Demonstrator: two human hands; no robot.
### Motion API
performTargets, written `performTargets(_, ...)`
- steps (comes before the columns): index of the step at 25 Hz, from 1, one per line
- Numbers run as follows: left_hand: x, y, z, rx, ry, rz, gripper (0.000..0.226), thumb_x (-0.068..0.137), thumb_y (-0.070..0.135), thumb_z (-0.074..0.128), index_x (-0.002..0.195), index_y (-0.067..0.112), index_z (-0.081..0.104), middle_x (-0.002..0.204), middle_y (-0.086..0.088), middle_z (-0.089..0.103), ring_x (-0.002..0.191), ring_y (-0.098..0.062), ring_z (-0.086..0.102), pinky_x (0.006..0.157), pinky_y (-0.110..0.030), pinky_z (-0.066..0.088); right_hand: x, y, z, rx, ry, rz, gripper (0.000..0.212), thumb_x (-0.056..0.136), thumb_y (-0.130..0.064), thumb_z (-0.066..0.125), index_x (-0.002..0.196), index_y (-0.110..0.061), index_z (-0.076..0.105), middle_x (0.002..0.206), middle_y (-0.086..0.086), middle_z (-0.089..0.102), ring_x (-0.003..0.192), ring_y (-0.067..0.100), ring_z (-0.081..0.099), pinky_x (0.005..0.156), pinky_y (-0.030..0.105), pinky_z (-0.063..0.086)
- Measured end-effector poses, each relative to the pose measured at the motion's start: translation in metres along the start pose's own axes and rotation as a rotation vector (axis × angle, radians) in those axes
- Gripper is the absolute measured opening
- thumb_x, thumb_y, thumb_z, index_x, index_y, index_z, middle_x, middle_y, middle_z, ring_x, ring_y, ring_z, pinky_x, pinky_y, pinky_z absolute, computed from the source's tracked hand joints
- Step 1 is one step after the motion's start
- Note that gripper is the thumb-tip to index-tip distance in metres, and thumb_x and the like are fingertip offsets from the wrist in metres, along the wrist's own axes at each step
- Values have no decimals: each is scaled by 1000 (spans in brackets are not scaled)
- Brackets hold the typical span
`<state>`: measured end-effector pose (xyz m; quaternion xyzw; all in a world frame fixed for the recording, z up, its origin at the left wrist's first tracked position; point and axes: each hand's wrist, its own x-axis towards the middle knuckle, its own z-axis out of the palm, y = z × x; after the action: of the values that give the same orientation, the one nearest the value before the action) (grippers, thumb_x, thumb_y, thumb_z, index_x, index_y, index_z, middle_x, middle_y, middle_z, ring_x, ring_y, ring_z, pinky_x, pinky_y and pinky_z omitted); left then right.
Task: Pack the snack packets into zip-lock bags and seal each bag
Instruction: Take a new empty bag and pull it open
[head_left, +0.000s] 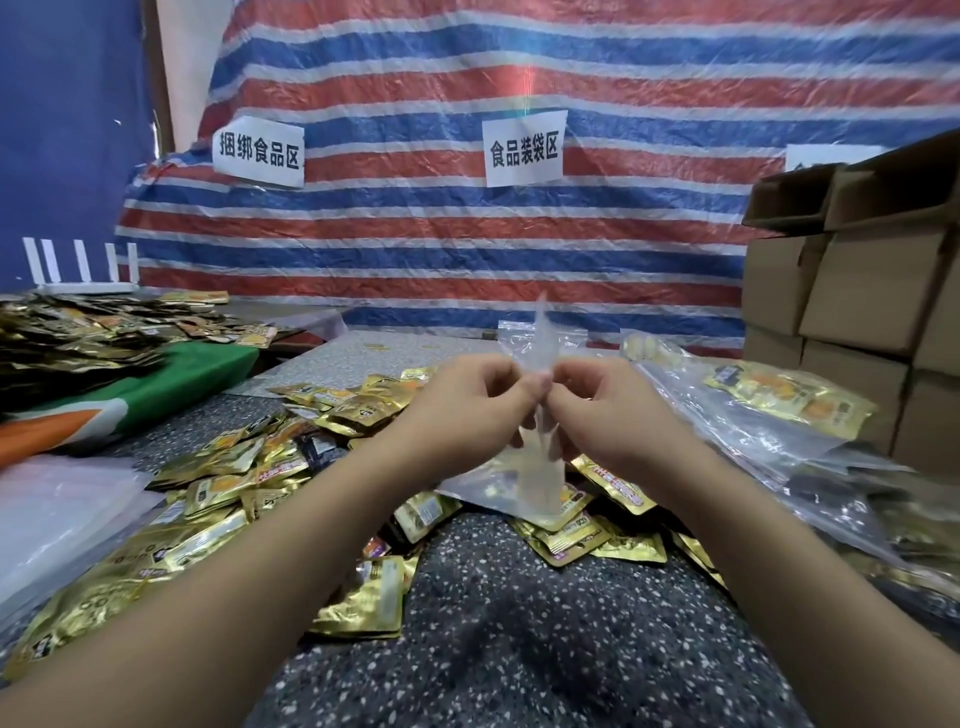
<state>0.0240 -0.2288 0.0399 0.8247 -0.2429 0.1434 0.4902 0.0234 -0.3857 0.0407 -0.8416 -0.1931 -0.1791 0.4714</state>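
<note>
Head view: both hands, the left hand (462, 402) and the right hand (605, 410), are meeting thumb to thumb and pinching a clear plastic zip-lock bag (524, 467) hanging between them. Gold foil snack packets (249, 467) are lying beneath and beside them on the speckled dark tabletop (519, 623).

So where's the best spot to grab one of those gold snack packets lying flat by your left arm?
Probably a free edge of the gold snack packet at the pile's near side: it lies flat on the speckled table, so come from above, pinching thumb and finger across its thin sealed border rather than the puffy middle.
</note>
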Motion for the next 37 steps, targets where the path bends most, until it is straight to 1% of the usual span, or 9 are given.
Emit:
performTargets(3,8,2,6,-34,-21,0,34,100,35,50,77,15,65,67,4,66,62,-14,63,63,-38,53,-2,-5,-12,-110,53,-83,25,96,-13,55,73,-16,66,61,2,65,51,14,65,57,36,54)
performTargets(6,9,-1,5,-47,-1,-1,33,100,35,51,78,13,65,68,-1,65,65,-20,61,69,-49,54,-5,-11,-19,-85,-58,-83,20,98,-11,56,82,-8,67,63,3,65,58,19,66,60,35,54)
performTargets(10,7,-1,1,-163,-72,13,33,102,26,49,80,2,59,61,1,62,57,-15,59,60,-36,52,-3,-17,-23,159,-152,34,8,98,-4,56,92,0,59,64,11,65,55,21,63,52,28,54)
performTargets(15,0,7,-2,-160,-155,4,28,103,19,45,78,12,57,61,3,63,55,-17,60,59,-32,50,-6,-22,-30,247,-312,151,12,96,-7,57,88,0,64,69,12,67,59,19,64,57,27,54)
performTargets(18,-2,12,-2,-146,-196,-29,32,104,19,41,76,11,53,62,-2,56,51,-14,56,55,-28,50,-6,-22,-34,119,-290,151,14,94,-7,61,84,-2,69,71,11,70,61,18,66,55,22,53)
performTargets(21,-4,15,-3,-58,-276,-57,37,104,33,40,76,15,55,63,-2,54,52,-14,57,55,-28,50,-7,-24,-32,-93,-249,115,20,94,-7,61,77,-9,71,65,4,71,59,12,66,55,20,51)
performTargets(26,-2,8,-5,160,-192,3,43,97,50,48,73,16,57,50,9,49,45,-7,53,52,-21,42,-9,-31,-30,-277,-216,57,21,93,-8,61,74,-12,70,64,1,70,58,7,65,55,20,51)
performTargets(31,0,7,-5,-20,-245,-2,38,99,42,48,74,17,61,55,3,53,48,-13,52,49,-22,43,-11,-34,-33,-166,-285,41,21,95,-6,60,77,-10,70,63,1,69,57,5,63,55,17,49)
performTargets(37,-2,5,-8,-117,-348,0,35,101,35,48,79,12,62,57,3,57,49,-15,50,48,-21,42,-10,-29,-37,-196,-344,-2,20,92,-15,65,73,-17,70,66,4,71,61,8,62,60,23,48)
